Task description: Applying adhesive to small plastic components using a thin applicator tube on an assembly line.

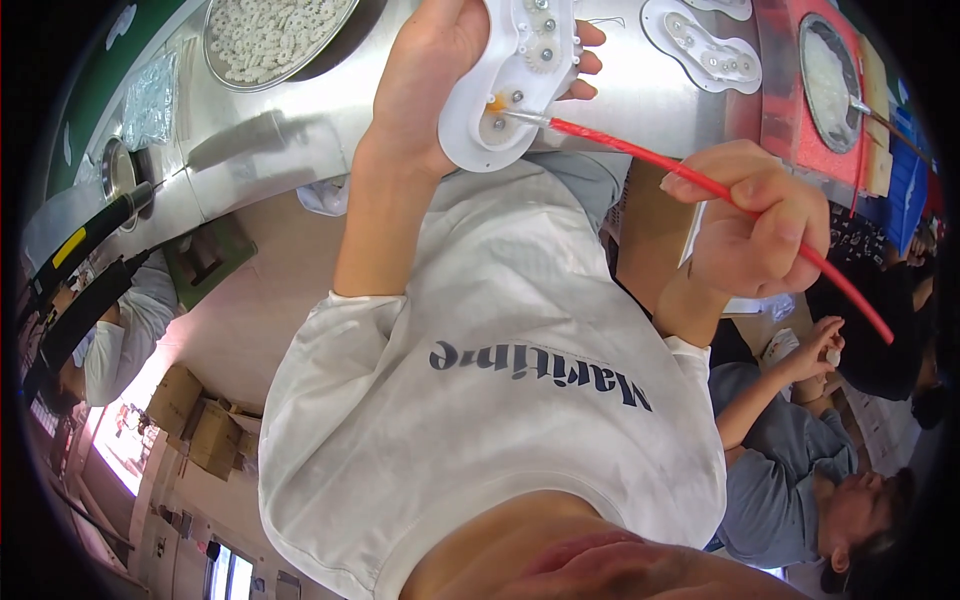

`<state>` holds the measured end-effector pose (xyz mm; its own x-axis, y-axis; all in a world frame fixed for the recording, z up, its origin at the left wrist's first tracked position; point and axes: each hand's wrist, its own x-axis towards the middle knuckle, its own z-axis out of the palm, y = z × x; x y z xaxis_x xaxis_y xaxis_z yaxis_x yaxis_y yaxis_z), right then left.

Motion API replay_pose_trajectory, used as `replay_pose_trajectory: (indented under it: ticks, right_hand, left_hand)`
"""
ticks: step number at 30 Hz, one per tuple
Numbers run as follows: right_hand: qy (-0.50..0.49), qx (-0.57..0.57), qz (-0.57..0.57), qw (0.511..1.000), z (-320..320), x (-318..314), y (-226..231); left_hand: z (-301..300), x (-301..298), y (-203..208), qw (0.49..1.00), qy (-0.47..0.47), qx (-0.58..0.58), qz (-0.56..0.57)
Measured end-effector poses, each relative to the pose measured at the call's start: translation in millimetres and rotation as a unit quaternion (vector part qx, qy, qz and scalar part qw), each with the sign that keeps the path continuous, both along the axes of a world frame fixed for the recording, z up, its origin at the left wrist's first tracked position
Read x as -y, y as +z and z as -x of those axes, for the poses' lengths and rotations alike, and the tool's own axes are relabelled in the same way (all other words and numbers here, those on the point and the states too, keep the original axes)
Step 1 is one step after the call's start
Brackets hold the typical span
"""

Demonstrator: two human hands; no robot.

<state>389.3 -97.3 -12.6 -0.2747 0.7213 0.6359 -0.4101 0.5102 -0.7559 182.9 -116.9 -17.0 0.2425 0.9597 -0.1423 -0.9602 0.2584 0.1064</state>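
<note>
My left hand (415,95) holds a white plastic gear housing (470,140) over the table's near edge, its fingers wrapped round to the far side. Small gears and metal pins sit inside the housing. Between the fingers of my right hand (765,230) is a thin brush (640,152) with a red handle and a metal ferrule. The brush tip touches the inside of the housing, beside an orange-yellow spot (496,103). Part of the left fingers is hidden behind the housing.
A metal bowl (322,58) of small white gears stands at the far left, with a clear plastic bag (150,100) beside it. More white housings (740,72) lie right. Farther right, a round dish (848,135) of whitish stuff rests on red. Co-workers (790,440) sit either side.
</note>
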Motion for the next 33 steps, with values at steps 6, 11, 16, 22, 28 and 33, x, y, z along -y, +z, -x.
replay_pose_trajectory:
  ticks: [6,11,16,22,28,33]
  right_hand:
    - [-0.111,0.15,-0.001,0.982,-9,-4,11]
    - [-0.12,0.087,-0.015,0.989,-3,-9,8]
    - [-0.137,0.033,-0.01,0.99,-1,-17,4]
    - [-0.122,0.031,-0.036,0.991,-4,-10,-1]
    - [-0.135,0.116,-0.006,0.984,-11,-2,6]
    - [-0.153,0.065,-0.051,0.985,-12,-3,5]
  left_hand:
    - [7,-11,-33,0.956,0.019,-0.113,-0.27]
    - [-4,1,10,0.995,0.002,-0.088,0.036]
    - [2,-15,-41,0.947,0.052,-0.184,-0.26]
    - [-4,-1,4,1.0,0.031,-0.003,0.002]
    - [-4,3,7,0.999,0.038,-0.013,-0.008]
    - [-6,1,6,0.999,0.032,-0.023,0.005]
